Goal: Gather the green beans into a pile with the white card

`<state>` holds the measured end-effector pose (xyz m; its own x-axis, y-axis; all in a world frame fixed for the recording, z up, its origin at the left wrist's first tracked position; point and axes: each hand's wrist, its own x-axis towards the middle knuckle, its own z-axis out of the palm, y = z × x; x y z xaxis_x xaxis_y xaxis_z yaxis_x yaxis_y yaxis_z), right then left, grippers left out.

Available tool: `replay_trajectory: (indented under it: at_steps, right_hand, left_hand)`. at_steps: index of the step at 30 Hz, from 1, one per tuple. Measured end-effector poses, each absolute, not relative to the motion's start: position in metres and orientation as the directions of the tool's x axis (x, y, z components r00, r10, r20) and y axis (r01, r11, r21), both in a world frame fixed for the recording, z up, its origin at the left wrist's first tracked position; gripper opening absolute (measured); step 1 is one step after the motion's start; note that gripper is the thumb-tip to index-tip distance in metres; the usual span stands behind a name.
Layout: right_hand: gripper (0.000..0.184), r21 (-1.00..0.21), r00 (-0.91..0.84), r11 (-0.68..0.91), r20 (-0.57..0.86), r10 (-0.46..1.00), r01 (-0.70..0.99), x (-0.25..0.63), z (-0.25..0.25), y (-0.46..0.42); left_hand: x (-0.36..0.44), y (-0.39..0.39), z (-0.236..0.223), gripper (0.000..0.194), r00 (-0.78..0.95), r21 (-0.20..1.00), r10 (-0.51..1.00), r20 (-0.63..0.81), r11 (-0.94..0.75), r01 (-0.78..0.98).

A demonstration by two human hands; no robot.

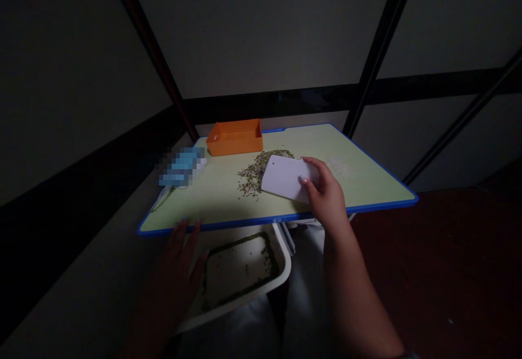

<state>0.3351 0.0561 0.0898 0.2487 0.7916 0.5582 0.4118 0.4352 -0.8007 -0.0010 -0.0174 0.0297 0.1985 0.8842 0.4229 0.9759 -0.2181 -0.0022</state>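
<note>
My right hand (pixel 326 193) grips a flat white plastic scraper (pixel 283 177) with a small hole near one corner, thumb on its upper face. The scraper is over the table, covering part of a spread pile of small greenish-brown grains (pixel 253 174). In shadow at the table's front edge is my left hand (pixel 183 255), its fingers stretched out and apart, holding nothing I can see. Below that edge, beside the left hand, a white bin (pixel 283 266) has more dark grains along the sides of its floor.
An orange open box (pixel 236 144) stands at the back left of the pale green table (pixel 216 201), which has a blue rim. At the left lies a blurred-out blue object (pixel 181 166) with a white cord. Pale crumbs (pixel 338 167) lie on the right. Wall panels rise behind.
</note>
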Motion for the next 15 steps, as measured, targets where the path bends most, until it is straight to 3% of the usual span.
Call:
replay_trajectory:
  at_steps: [15]
  right_hand:
    - [0.045, -0.782, 0.180, 0.445, 0.561, 0.808, 0.437, 0.3302, 0.0877, 0.0550]
  left_hand:
    - [-0.0010, -0.0164, 0.0294, 0.061, 0.208, -0.012, 0.876, 0.436, -0.226, 0.974]
